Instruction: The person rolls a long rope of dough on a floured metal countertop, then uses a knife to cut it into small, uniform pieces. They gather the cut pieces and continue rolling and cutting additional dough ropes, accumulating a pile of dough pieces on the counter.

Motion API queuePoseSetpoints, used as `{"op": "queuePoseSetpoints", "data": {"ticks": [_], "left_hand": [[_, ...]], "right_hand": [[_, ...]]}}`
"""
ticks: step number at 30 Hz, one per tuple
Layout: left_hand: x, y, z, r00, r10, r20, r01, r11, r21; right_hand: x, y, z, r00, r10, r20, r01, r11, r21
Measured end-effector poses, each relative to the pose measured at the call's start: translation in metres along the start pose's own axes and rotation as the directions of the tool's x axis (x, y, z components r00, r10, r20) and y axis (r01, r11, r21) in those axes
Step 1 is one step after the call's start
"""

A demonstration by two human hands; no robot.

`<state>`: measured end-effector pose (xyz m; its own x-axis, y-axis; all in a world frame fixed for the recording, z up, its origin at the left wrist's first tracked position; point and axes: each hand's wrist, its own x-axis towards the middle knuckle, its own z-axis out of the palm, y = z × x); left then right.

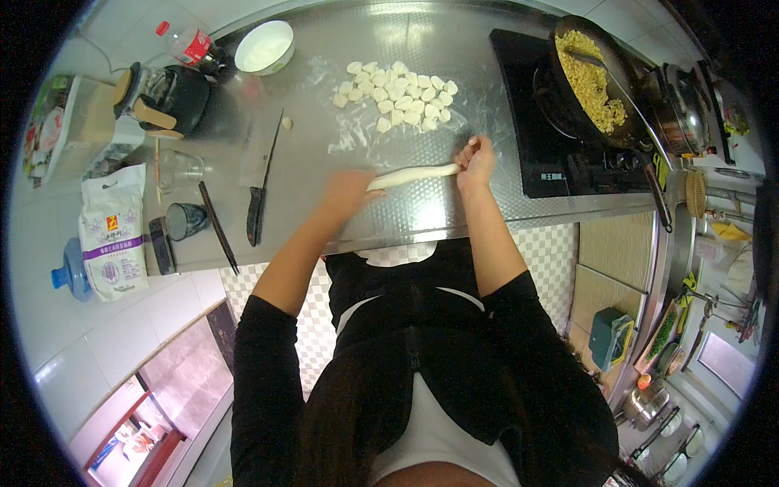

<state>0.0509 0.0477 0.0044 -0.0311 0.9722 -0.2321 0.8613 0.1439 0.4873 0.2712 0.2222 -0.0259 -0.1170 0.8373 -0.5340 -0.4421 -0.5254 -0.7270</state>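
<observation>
A long rope of white dough (415,175) stretches between my hands, near the front of a floured metal countertop (304,182). Its right end is gripped in the curled fingers of my right hand (477,163). My left hand (348,190), blurred, holds the other end, which its fingers partly hide. Beyond the rope lies a cluster of small cut dough pieces (398,94), slightly flattened and dusted with flour. One separate dough piece (286,123) rests beside a kitchen cleaver (258,182), whose black handle points towards me.
Right of my hands, a wok (633,131) of yellow crumbled food sits on a black induction cooktop (523,122). Along the left stand a flour bag (114,237), a glass cup (179,170), dark chopsticks (219,228), a cola bottle (192,47) and a white bowl (265,49).
</observation>
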Motion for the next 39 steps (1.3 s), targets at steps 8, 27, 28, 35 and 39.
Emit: {"op": "queuePoseSetpoints", "data": {"ticks": [8,27,28,35,39], "left_hand": [[0.002,0.016,-0.014,0.891,0.035,-0.453,0.05,0.983,0.174],[0.039,0.02,0.019,0.855,-0.171,-0.489,0.268,0.954,0.136],[0.017,0.022,0.02,0.925,-0.072,-0.372,0.145,0.974,0.173],[-0.09,0.036,0.05,0.987,0.113,-0.11,-0.096,0.984,0.151],[-0.032,0.04,0.036,0.948,-0.08,-0.308,0.133,0.979,0.153]], "right_hand": [[-0.046,0.04,0.088,0.411,-0.502,0.761,0.609,-0.47,-0.639],[-0.046,0.06,0.059,0.606,-0.321,0.728,0.569,-0.465,-0.679],[-0.062,0.058,0.035,0.573,-0.22,0.789,0.641,-0.48,-0.599],[-0.139,0.026,-0.05,0.589,0.179,0.788,0.771,-0.416,-0.482],[-0.102,0.033,-0.006,0.571,-0.021,0.821,0.74,-0.421,-0.525]]}}
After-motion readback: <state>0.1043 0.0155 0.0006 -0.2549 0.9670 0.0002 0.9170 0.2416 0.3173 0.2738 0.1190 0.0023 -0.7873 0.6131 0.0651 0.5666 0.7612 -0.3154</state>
